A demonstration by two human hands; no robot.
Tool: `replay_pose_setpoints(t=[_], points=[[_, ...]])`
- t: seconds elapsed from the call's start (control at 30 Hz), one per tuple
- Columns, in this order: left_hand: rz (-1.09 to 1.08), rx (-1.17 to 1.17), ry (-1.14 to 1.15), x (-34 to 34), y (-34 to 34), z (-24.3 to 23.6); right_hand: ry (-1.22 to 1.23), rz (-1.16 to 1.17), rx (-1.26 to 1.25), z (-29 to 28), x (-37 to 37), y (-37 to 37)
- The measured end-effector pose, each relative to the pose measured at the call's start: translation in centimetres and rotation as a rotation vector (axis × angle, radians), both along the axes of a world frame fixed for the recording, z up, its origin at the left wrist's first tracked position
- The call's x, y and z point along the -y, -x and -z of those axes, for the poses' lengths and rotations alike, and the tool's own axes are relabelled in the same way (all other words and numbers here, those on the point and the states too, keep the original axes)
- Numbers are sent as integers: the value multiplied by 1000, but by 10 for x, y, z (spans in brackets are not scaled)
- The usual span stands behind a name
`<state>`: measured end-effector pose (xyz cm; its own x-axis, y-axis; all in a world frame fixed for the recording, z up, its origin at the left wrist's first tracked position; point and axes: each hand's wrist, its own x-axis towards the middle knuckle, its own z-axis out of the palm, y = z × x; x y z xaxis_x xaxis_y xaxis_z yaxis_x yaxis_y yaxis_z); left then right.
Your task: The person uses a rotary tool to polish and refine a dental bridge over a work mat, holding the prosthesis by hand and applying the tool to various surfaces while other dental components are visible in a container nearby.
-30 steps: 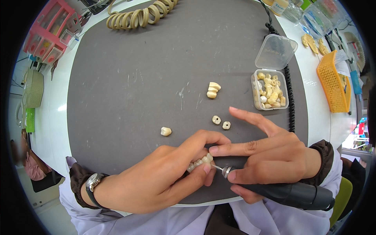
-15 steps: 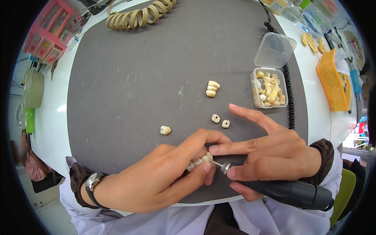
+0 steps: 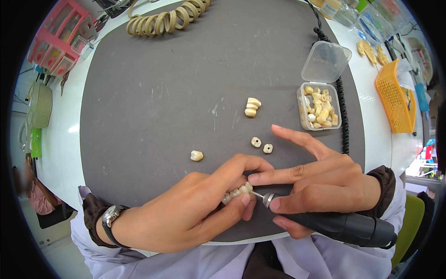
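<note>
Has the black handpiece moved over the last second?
Yes, slightly: the front end of the black handpiece, in the right hand, sits a little farther from the person, judged against the two holed crowns lying on the grey mat.

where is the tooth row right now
In the head view, the tooth row sits below and slightly right of centre, held by the left hand, beside the tip of the black handpiece in the right hand.

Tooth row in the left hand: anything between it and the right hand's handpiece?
Nothing visible. The left hand pinches the tooth row; the handpiece in the right hand points its bur at the row's right end. Contact is too small to tell.
</note>
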<state>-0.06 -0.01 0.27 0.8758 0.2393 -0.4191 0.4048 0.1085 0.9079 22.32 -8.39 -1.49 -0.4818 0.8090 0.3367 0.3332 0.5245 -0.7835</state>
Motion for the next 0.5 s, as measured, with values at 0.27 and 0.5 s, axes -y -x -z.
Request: replay_pose_setpoints(t=[0.27,0.5], points=[[2,8,8,0,1,1,-16,16,-6,1,-1,2],[3,23,-9,1,1,3,-32,19,-6,5,0,2]])
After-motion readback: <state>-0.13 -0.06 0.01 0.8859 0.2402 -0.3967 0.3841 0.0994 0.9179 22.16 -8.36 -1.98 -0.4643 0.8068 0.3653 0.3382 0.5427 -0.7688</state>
